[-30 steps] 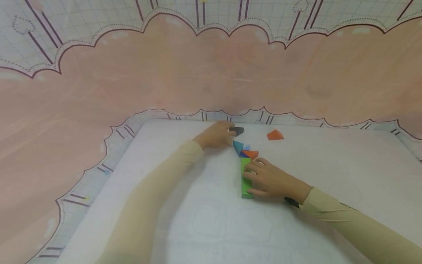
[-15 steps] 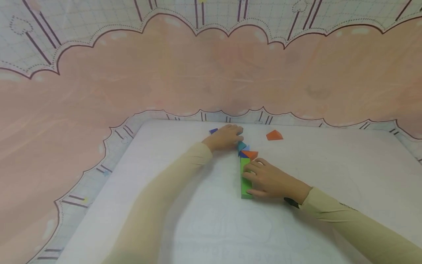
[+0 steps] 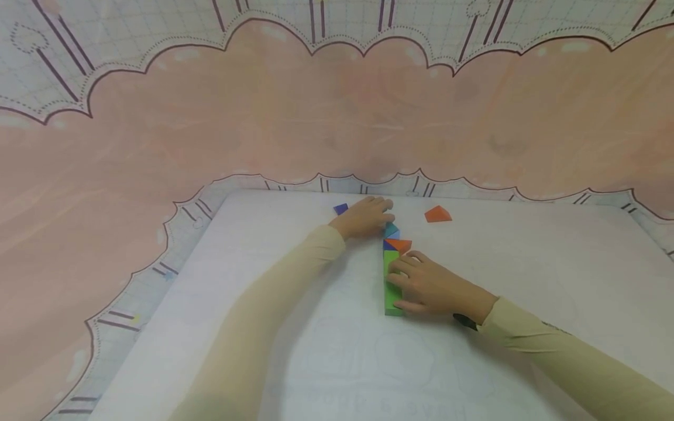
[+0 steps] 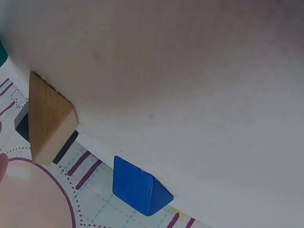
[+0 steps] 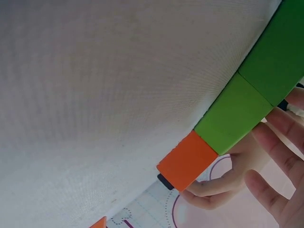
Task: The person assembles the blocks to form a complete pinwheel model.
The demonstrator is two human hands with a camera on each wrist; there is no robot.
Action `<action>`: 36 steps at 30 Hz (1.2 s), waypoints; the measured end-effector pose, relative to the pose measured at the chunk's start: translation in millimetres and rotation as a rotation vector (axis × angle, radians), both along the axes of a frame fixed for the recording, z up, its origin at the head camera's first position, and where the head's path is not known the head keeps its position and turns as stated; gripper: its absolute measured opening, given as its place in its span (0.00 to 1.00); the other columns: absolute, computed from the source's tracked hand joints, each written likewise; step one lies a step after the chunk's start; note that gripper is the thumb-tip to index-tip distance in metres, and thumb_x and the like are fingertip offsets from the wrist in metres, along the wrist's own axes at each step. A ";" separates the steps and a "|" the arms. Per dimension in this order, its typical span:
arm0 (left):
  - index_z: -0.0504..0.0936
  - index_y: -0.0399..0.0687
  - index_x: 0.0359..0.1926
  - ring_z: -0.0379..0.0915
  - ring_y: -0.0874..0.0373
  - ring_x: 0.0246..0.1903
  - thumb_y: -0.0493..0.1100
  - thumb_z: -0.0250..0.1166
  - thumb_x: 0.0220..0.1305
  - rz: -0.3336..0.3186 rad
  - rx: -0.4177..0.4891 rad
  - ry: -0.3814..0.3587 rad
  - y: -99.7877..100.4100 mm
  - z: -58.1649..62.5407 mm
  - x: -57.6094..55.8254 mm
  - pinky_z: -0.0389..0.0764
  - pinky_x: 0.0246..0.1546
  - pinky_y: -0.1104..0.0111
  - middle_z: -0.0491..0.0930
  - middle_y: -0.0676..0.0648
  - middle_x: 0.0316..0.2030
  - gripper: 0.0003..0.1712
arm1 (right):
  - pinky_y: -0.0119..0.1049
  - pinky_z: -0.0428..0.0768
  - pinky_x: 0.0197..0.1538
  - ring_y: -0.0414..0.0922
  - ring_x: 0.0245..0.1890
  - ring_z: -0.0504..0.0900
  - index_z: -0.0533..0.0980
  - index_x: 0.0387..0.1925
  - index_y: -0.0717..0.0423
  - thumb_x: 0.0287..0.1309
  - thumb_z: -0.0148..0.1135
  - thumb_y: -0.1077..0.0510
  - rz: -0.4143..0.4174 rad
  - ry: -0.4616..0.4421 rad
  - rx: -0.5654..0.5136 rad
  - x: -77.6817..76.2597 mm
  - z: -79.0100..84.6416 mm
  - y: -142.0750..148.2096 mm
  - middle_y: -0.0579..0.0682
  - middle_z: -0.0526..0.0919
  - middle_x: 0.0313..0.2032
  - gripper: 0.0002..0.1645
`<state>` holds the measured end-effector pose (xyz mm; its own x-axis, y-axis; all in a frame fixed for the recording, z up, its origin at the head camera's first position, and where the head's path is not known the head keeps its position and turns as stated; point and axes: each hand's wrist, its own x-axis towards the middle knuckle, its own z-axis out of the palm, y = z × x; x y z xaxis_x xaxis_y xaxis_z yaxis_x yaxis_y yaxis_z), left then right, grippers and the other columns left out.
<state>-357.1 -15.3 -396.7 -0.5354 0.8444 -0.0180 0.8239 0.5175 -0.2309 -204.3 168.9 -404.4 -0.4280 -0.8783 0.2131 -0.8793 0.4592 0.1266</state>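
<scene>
My right hand (image 3: 426,286) rests on a green block row (image 3: 391,286) in the head view. In the right wrist view its fingers look fairly straight against a dark green block (image 5: 275,52) and a light green block (image 5: 233,114). An orange triangular block (image 3: 401,244) and a small dark blue one (image 3: 388,246) adjoin the row's far end. Beyond them, a teal triangular block (image 3: 391,227) meets a light blue one (image 3: 394,235). My left hand (image 3: 363,216) lies over the table beside the teal block; its fingertips' contact is hidden.
A loose orange block (image 3: 438,214) lies at the back right, and a blue block (image 3: 340,208) at the back left. The left wrist view shows a wooden triangular block (image 4: 50,116) with a black block (image 4: 65,148) behind it. The white tabletop (image 3: 526,263) meets patterned cloth.
My left hand has moved right; the teal block has turned and shifted right against the light blue one. The dark block at the back is now covered. My right hand has stayed put.
</scene>
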 end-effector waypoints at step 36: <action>0.71 0.69 0.60 0.64 0.53 0.63 0.45 0.53 0.69 -0.056 0.007 -0.037 0.7 0.7 14.6 0.64 0.66 0.59 0.69 0.50 0.63 0.21 | 0.50 0.70 0.60 0.47 0.53 0.73 0.73 0.50 0.52 0.58 0.57 0.39 -0.031 -0.035 0.039 1.0 0.8 0.1 0.49 0.77 0.48 0.26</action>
<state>-342.5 -14.6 -396.1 -0.4861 0.8733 -0.0308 0.8597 0.4716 -0.1961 -203.3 169.0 -403.5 -0.4613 -0.8720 0.1638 -0.8690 0.4813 0.1146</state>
